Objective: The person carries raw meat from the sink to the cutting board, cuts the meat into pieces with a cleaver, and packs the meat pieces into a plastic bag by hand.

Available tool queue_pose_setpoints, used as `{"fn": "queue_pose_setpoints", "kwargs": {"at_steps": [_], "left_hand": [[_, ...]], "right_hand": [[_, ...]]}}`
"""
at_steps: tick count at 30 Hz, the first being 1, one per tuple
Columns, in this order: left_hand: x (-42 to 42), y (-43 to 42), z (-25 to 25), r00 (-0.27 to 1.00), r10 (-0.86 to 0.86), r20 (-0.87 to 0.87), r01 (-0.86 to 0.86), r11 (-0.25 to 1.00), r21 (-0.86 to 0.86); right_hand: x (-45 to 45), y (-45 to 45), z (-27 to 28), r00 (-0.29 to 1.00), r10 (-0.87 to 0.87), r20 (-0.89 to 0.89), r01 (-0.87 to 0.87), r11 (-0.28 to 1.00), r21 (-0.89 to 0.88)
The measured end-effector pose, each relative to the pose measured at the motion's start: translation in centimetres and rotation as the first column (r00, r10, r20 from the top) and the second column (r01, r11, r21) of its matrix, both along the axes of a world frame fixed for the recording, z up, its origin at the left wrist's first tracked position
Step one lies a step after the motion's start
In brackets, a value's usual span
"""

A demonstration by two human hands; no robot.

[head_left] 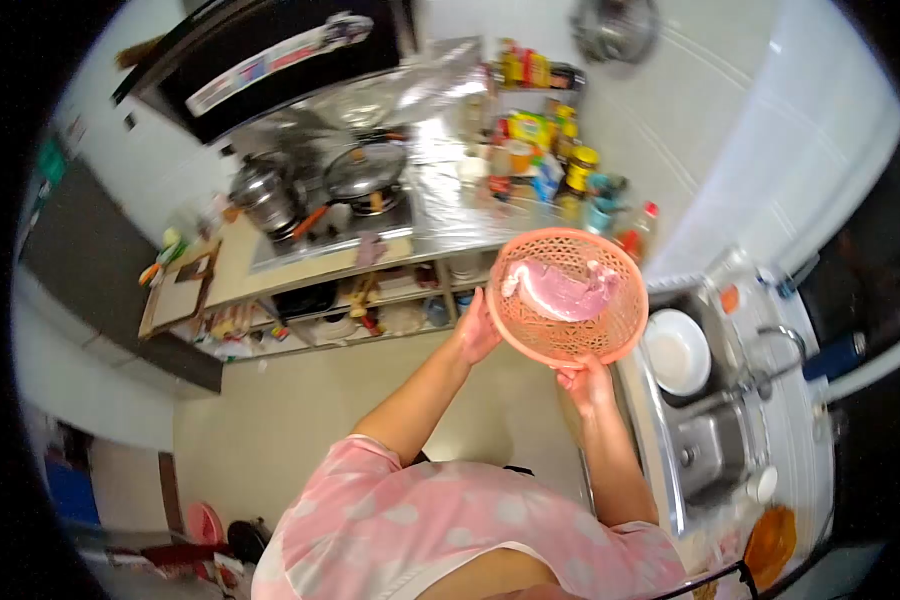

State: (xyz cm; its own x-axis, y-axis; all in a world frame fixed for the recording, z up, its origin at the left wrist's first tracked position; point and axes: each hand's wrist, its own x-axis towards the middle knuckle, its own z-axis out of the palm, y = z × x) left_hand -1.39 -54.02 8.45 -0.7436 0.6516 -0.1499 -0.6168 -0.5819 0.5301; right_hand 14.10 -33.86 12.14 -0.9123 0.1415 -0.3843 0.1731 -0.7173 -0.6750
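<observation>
An orange plastic basket (625, 338) with holes in its wall is held up in front of me, near the counter's corner. A piece of raw pink meat (562, 292) lies inside it. My left hand (478, 328) grips the basket's left edge. At the lower rim, my right hand (587, 384) has its fingers closed on the basket. Parts of the fingers are hidden beneath it.
A steel pot (266, 200) and a lidded pan (365, 172) stand on the stove at the left. Bottles and packets (535, 140) crowd the back corner. To the right, a white basin (677, 350) sits in the sink (715, 450). A cutting board (178, 298) is at far left.
</observation>
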Motion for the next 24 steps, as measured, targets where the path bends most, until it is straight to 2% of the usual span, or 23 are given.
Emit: {"fn": "queue_pose_setpoints", "kwargs": {"at_steps": [3,4,7,8,11,12,15,19,20,24], "left_hand": [[-1.0,-9.3,7.3,0.975,0.213,-0.059,-0.21,0.976,0.06],[-1.1,-12.7,8.4,0.953,0.288,-0.096,-0.285,0.957,0.043],[-3.4,-24.1,9.1,0.932,0.363,-0.006,-0.359,0.924,0.133],[-3.9,-27.9,8.3,0.891,0.448,-0.069,-0.437,0.89,0.132],[-4.6,-39.5,5.2,0.817,0.576,-0.018,-0.57,0.812,0.127],[-5.3,-43.6,2.8,0.775,0.631,0.036,-0.63,0.766,0.127],[-3.5,-52.6,1.8,0.611,0.786,0.099,-0.777,0.619,-0.119],[-0.5,-60.7,0.5,0.37,0.901,0.227,-0.854,0.426,-0.297],[-0.1,-62.2,-0.5,0.354,0.902,0.246,-0.875,0.412,-0.252],[0.0,-68.2,-1.7,0.227,0.936,0.27,-0.893,0.311,-0.325]], "right_hand": [[-5.5,-8.9,1.5,0.977,0.208,-0.053,-0.209,0.978,-0.009],[-7.3,-11.9,1.9,0.955,0.286,-0.075,-0.288,0.957,-0.018],[-12.0,-22.9,3.7,0.92,0.389,-0.038,-0.391,0.918,-0.067],[-13.4,-26.3,3.5,0.895,0.443,-0.049,-0.446,0.89,-0.096],[-17.6,-36.1,3.4,0.821,0.568,-0.054,-0.569,0.809,-0.146],[-18.4,-39.4,4.0,0.807,0.59,-0.035,-0.588,0.795,-0.148],[-21.8,-47.5,3.9,0.704,0.709,-0.038,-0.705,0.692,-0.154],[-25.4,-56.8,3.3,0.608,0.794,-0.021,-0.785,0.597,-0.164],[-26.3,-58.7,3.1,0.589,0.808,-0.008,-0.796,0.579,-0.177],[-30.2,-66.6,1.2,0.529,0.847,0.053,-0.83,0.529,-0.175]]}}
